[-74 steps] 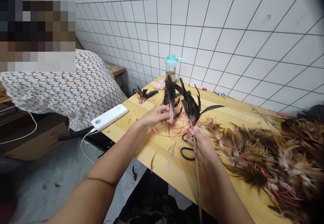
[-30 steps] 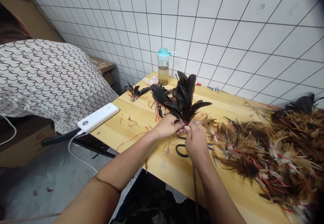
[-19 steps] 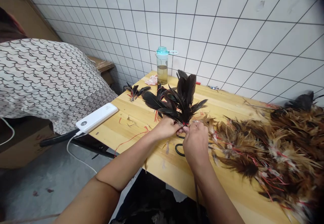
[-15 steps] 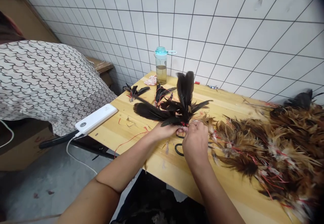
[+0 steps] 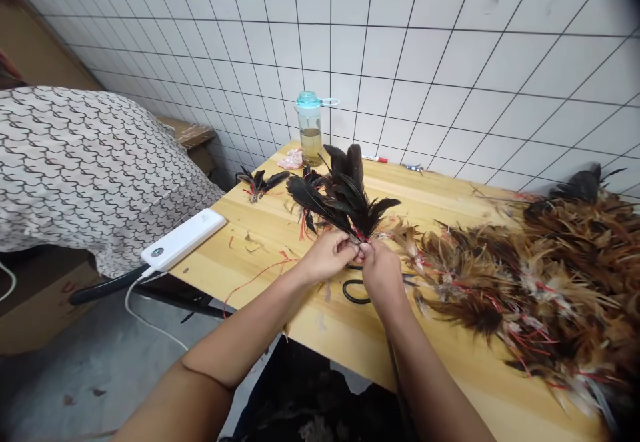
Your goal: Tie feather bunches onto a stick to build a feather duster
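Two hands of mine meet at the middle of the frame, both with fingers closed on the foot of a bunch of dark feathers (image 5: 350, 195). My left hand (image 5: 327, 255) pinches the quill ends between thumb and fingers; my right hand (image 5: 383, 272) is curled tight just beside it, its thumb at the red binding (image 5: 362, 234). The feathers fan upward and to the left. A thin stick (image 5: 393, 362) shows along my right forearm, toward the bottom.

Under my hands lie black-handled scissors (image 5: 356, 302), partly hidden, on the wooden table (image 5: 320, 322). A big heap of brown feathers (image 5: 550, 282), tangled with red thread, fills the right of the frame. Above left of my fingers are a small dark bunch (image 5: 257, 184) and an upright bottle (image 5: 311, 135). A white power bank (image 5: 183, 243) sits at the table's left edge, near a person in a patterned shirt (image 5: 100, 175) at far left.
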Demonstrator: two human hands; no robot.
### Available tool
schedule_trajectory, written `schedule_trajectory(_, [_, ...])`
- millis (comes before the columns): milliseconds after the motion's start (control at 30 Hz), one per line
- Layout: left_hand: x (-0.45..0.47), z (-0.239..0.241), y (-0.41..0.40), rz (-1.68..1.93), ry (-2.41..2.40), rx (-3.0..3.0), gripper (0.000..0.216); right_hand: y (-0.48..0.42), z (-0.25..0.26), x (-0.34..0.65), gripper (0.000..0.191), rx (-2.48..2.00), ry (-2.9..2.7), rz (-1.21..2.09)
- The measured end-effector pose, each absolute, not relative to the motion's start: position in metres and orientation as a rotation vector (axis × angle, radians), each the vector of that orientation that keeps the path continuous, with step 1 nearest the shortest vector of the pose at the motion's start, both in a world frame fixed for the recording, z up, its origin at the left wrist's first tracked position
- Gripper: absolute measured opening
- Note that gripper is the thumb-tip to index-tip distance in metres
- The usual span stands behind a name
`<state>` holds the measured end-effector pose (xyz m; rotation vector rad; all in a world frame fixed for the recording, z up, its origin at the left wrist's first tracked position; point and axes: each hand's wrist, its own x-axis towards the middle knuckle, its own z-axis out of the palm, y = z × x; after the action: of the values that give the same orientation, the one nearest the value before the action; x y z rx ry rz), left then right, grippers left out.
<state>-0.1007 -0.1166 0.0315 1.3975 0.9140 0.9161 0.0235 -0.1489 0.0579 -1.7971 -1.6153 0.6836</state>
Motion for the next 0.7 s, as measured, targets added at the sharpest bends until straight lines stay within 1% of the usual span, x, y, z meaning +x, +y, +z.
schedule_trajectory(133, [-0.099,0.026,-0.115,0.962,0.953,1.356,0.043,-0.148,0.050,0.022,0.029,-1.754,-1.699,0.593])
schedule_trajectory(233, [-0.099,0.021,-0.112,0.973,0.894,1.173,0.048,-0.147,0.045,0.020,0.030,-1.727,-1.799,0.592])
schedule_trajectory(333, [-0.103,0.022,-0.110,0.890,0.737,0.971,0.048,-0.148,0.045,0.018,0.027,-1.715,-1.854,0.642])
schedule_trajectory(433, [-0.108,0.024,-0.110,0.848,0.669,0.913,0.046,-0.151,0.047,0.016,0.022,-1.700,-1.832,0.753])
schedule_trajectory(567, [-0.107,0.023,-0.112,0.898,0.763,0.996,0.035,-0.154,0.051,0.014,0.022,-1.682,-1.777,0.873])
schedule_trajectory(700, [-0.104,0.023,-0.111,0.991,0.879,1.099,0.026,-0.155,0.053,0.014,0.023,-1.688,-1.728,0.914])
